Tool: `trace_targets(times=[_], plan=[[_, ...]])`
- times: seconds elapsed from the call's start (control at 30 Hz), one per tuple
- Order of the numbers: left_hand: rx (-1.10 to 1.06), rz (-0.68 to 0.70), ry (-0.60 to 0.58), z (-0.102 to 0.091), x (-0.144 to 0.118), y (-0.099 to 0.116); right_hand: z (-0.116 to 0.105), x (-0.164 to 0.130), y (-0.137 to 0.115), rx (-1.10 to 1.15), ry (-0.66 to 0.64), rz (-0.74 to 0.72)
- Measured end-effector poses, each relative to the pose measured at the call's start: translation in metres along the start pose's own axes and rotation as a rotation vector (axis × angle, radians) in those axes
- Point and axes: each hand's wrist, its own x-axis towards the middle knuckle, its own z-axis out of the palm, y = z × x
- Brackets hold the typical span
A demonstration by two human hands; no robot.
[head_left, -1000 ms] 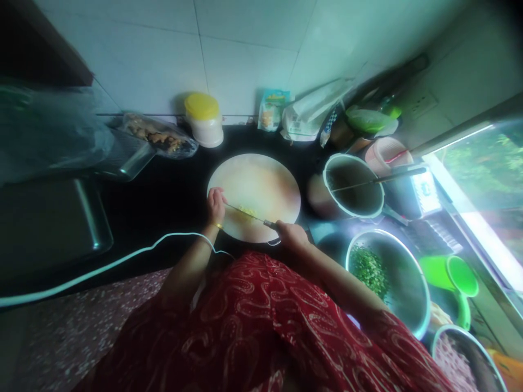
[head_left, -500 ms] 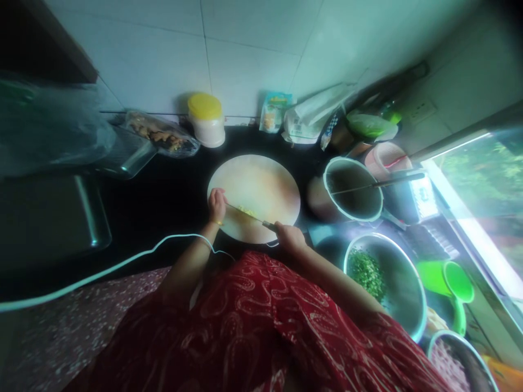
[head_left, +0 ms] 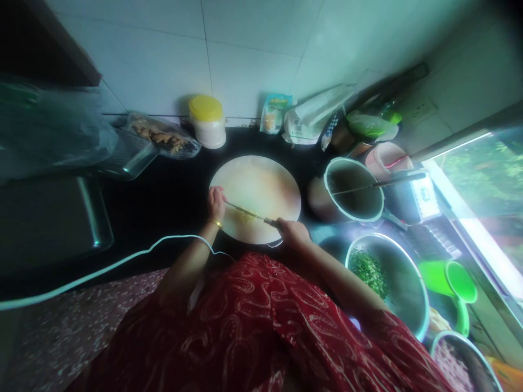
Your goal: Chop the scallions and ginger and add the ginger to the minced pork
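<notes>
Closed around the knife handle, the right hand lays the blade over yellow bits at 6 o'clock on the round cutting board. Left hand presses the blade tip. At 3 o'clock, a pot.

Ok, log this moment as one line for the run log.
right hand: grips knife handle | left hand: presses on blade tip | knife over yellow bits on round cutting board | bowl of chopped greens at right
</notes>
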Motion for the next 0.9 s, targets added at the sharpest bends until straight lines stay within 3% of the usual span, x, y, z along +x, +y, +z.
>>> trace_targets(times=[0.1, 0.2, 0.4, 0.57, 0.77, 0.9], plan=[[-0.014, -0.035, 0.032, 0.005, 0.003, -0.002, -0.006, 0.011, 0.007, -0.034, 0.021, -0.033], [0.003, 0.016, -0.002, 0.008, 0.002, -0.006, -0.003, 0.016, 0.009, -0.043, -0.002, 0.003], [-0.018, -0.035, 0.041, 0.006, 0.006, -0.015, -0.003, 0.009, 0.000, -0.031, 0.018, -0.038], [-0.018, 0.026, -0.023, 0.005, 0.004, -0.008, 0.003, -0.001, -0.009, 0.006, -0.031, 0.073], [-0.035, -0.045, 0.020, 0.002, 0.006, -0.002, -0.009, -0.006, -0.012, 0.004, -0.005, 0.003], [-0.014, 0.015, -0.056, 0.001, 0.003, 0.001, 0.001, -0.010, -0.016, 0.038, -0.057, 0.065]])
